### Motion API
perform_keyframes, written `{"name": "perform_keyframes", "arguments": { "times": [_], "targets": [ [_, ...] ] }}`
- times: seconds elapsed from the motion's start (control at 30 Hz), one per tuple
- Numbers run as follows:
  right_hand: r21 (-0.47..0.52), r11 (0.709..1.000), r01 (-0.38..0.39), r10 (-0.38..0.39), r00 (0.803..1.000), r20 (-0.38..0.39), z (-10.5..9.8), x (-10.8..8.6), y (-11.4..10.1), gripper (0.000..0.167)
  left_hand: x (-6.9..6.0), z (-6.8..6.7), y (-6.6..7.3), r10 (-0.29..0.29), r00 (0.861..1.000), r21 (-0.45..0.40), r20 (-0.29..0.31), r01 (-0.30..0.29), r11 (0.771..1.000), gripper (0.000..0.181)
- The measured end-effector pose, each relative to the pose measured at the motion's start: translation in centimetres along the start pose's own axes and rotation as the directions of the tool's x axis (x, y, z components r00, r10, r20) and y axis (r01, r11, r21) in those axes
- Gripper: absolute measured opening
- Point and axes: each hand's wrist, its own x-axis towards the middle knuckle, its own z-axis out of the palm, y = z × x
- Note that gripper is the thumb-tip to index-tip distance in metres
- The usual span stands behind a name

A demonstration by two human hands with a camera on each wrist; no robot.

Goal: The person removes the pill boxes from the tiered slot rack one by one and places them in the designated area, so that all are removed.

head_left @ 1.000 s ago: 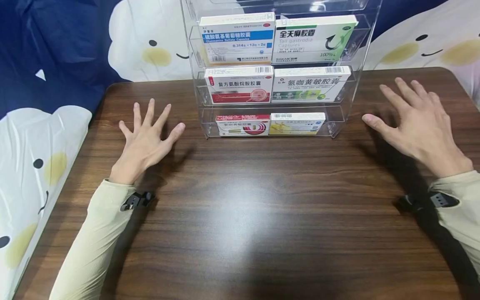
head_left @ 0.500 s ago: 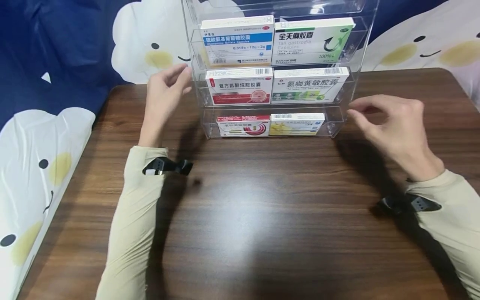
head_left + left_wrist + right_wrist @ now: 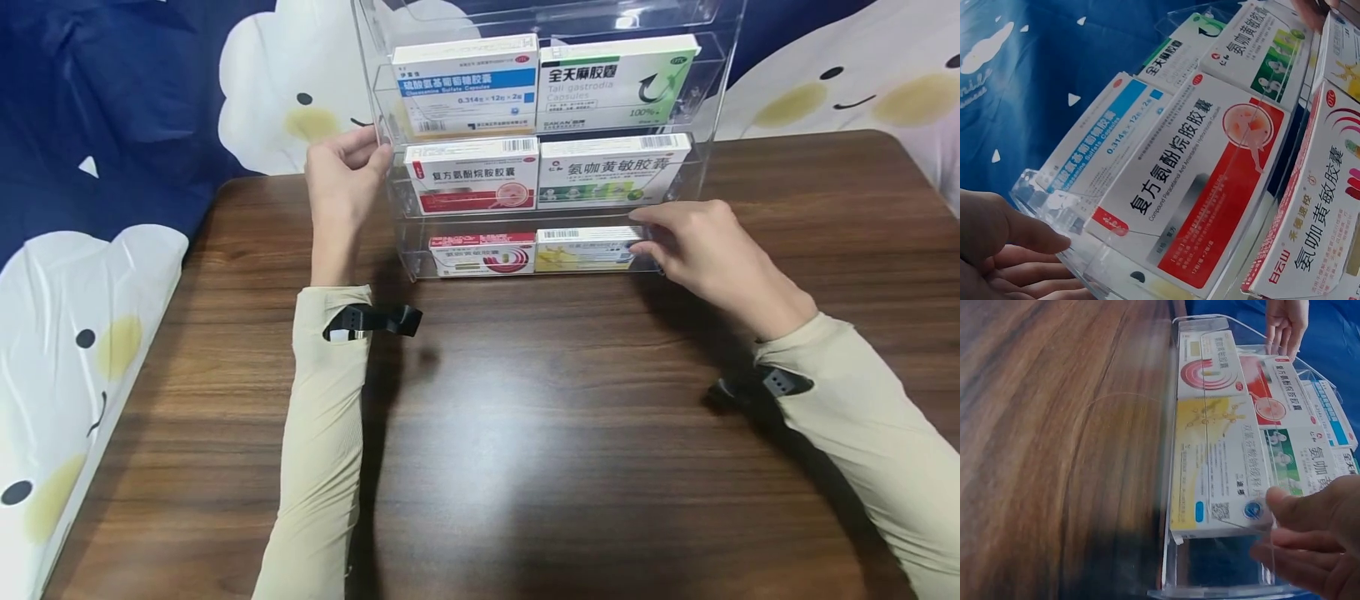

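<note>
A clear tiered rack holds medicine boxes in pairs. My left hand grips the rack's left side edge, thumb in front and fingers behind; the left wrist view shows this hand beside the red-and-white box. At the lowest tier's right end, my right hand has its thumb and forefinger parted close to the yellow-and-white box. In the right wrist view, fingers of the right hand overlap that box's near corner; whether they touch it is unclear.
Above stand a green-and-white box and a blue-and-white box. A white box with green pictures is on the middle tier. The brown wooden table extends in front; patterned cloth hangs behind.
My left hand has come in from the left and closed on the rack's side. My right hand has moved left to the lowest tier, its spread fingers drawn closer together. The boxes remain in the rack.
</note>
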Motion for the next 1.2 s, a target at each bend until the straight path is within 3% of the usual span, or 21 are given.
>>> {"name": "perform_keyframes", "arguments": {
  "times": [0.13,0.33,0.6,0.9,1.07,1.2],
  "targets": [
    [-0.016,1.000,-0.027,0.028,0.999,0.039,0.6,0.5,-0.1,0.025,0.1,-0.1,-0.1,-0.025,1.000,0.054,0.005,0.025,0.998,0.031],
    [-0.013,0.998,-0.054,0.054,0.998,0.031,1.0,0.5,0.1,0.020,-0.1,-0.2,-0.2,-0.048,0.998,0.123,0.028,0.045,0.991,0.031],
    [0.014,0.993,-0.119,0.118,0.991,0.066,0.8,0.7,0.0,0.017,-0.3,0.0,-0.5,-0.043,0.999,0.185,0.033,0.036,0.982,0.027],
    [0.071,0.974,-0.214,0.214,0.977,0.006,-0.7,0.7,-0.4,0.019,-0.2,-0.2,-0.5,-0.006,0.999,0.253,0.041,-0.004,0.968,0.028],
    [0.169,0.943,-0.288,0.302,0.951,-0.061,-1.4,0.6,-0.7,0.020,-0.3,-0.1,-0.7,0.016,0.999,0.237,0.033,-0.024,0.971,0.027],
    [0.272,0.887,-0.373,0.404,0.913,-0.064,-1.7,0.6,-0.7,0.023,-0.1,-0.2,-0.7,-0.015,0.998,0.233,0.061,0.000,0.972,0.029]
  ]
}}
